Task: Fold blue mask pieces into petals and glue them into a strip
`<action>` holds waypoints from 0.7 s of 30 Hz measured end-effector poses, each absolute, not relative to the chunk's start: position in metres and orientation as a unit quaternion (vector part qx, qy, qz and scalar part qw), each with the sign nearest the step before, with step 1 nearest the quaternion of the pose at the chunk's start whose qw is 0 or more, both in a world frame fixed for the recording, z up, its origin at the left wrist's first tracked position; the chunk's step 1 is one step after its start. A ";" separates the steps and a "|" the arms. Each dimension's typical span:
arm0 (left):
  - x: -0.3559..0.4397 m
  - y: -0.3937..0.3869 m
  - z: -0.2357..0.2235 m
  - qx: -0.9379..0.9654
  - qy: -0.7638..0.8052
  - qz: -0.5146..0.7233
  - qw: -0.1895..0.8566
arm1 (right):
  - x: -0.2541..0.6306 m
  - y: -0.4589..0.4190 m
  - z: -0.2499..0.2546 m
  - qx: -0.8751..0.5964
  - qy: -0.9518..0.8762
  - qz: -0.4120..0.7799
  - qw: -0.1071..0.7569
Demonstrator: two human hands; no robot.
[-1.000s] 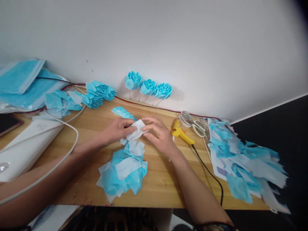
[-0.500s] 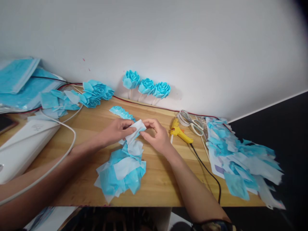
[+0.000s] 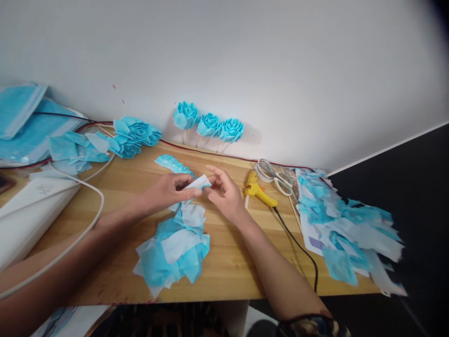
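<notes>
Between my two hands is a small piece of thin fabric (image 3: 199, 182), white on one face and blue on the other. My left hand (image 3: 174, 191) pinches it between thumb and fingers from the left. On its right edge the thumb and fingertips of my right hand (image 3: 224, 192) close in on the piece. Below my hands lies a loose pile of blue and white fabric pieces (image 3: 175, 252). Behind my left hand a row of folded blue petals (image 3: 171, 164) rests on the wooden table (image 3: 231, 262).
Three blue fabric flowers on sticks (image 3: 209, 125) lean on the wall. A yellow glue gun (image 3: 258, 191) and scissors (image 3: 282, 182) lie to the right, beside heaped fabric scraps (image 3: 336, 220). More flowers (image 3: 133, 135), a white cable (image 3: 100, 206) and a white box (image 3: 38, 210) are left.
The fabric piece has been folded narrower, and less of its white face shows. My right index finger has lifted and straightened a little. The view has shifted slightly to the right.
</notes>
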State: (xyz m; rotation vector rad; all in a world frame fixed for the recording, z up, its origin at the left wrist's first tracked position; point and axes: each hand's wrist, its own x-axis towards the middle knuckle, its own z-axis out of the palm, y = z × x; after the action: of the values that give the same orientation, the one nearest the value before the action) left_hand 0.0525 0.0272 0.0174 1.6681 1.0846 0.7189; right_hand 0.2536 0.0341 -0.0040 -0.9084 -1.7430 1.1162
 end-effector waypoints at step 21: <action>0.053 0.024 0.022 0.588 0.511 0.411 0.474 | 0.255 0.036 -0.002 -0.388 -0.643 0.511 0.417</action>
State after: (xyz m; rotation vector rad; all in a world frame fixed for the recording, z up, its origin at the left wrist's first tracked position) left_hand 0.0529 0.0243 0.0221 1.4380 1.2496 1.0047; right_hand 0.2548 0.0355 -0.0025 -0.9734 -1.6141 1.2835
